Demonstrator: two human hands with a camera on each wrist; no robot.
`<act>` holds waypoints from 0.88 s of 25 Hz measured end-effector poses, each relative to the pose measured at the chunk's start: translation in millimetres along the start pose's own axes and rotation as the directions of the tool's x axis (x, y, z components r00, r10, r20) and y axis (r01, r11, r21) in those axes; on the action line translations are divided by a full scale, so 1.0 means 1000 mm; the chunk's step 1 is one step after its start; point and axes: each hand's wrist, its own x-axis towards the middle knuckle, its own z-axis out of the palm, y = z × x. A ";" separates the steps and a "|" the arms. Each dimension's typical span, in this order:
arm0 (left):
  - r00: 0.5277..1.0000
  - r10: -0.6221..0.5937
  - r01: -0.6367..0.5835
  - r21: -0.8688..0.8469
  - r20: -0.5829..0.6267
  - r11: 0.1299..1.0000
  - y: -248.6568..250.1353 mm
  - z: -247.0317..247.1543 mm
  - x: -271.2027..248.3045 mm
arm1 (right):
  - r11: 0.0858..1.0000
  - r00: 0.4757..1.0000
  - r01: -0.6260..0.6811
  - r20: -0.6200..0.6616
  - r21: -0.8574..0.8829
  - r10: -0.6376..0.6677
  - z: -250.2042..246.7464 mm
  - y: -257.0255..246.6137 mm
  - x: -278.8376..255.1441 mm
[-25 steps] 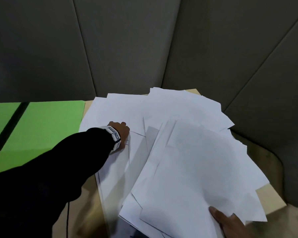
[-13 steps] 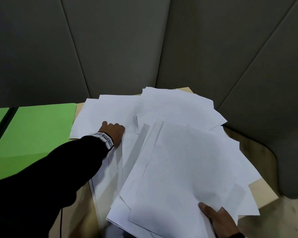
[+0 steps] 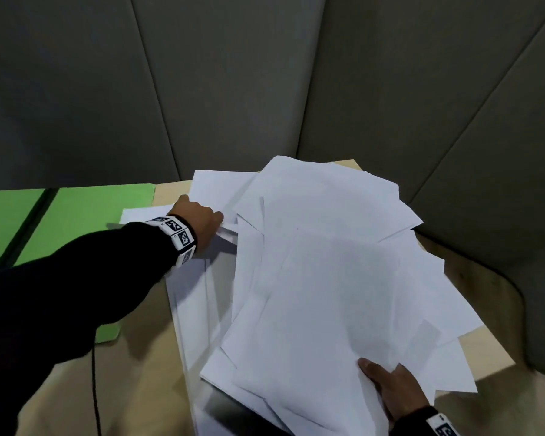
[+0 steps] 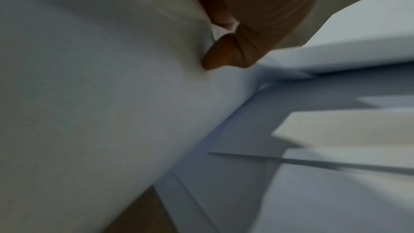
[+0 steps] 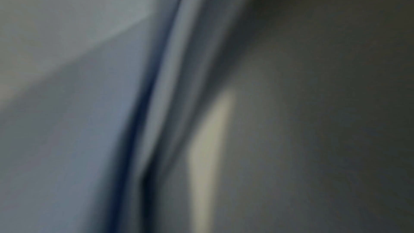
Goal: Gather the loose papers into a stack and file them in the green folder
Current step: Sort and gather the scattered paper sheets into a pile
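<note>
Many papers (image 3: 328, 278) cover the wooden table (image 3: 132, 382) — grey padded walls (image 3: 233, 89) behind; both hands grip sheets.

Head view looks steeply down at papers (image 3: 328, 278); both wrist views pressed close against them (right blurred)

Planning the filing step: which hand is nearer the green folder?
Left. The left hand grips papers just right of the green folder; the right hand holds the papers' near edge, far across the table.
</note>
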 end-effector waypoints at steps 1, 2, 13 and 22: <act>1.000 -0.030 0.030 -0.051 0.002 0.998 0.001 0.001 -0.009 | 1.000 1.000 0.003 0.012 0.004 -0.003 0.003 -0.002 0.001; 0.997 -0.074 0.072 -0.120 -0.008 0.990 0.001 0.002 -0.019 | 1.000 1.000 -0.008 0.018 0.004 0.008 0.005 -0.003 0.001; 0.919 -0.320 0.361 -0.820 0.232 0.443 0.080 0.003 -0.128 | 1.000 0.989 0.007 0.150 -0.009 -0.005 0.029 0.001 -0.008; 0.952 -0.304 0.065 -0.986 0.016 0.154 0.110 -0.039 -0.173 | 0.997 0.982 0.000 0.187 -0.071 0.014 0.034 0.011 -0.007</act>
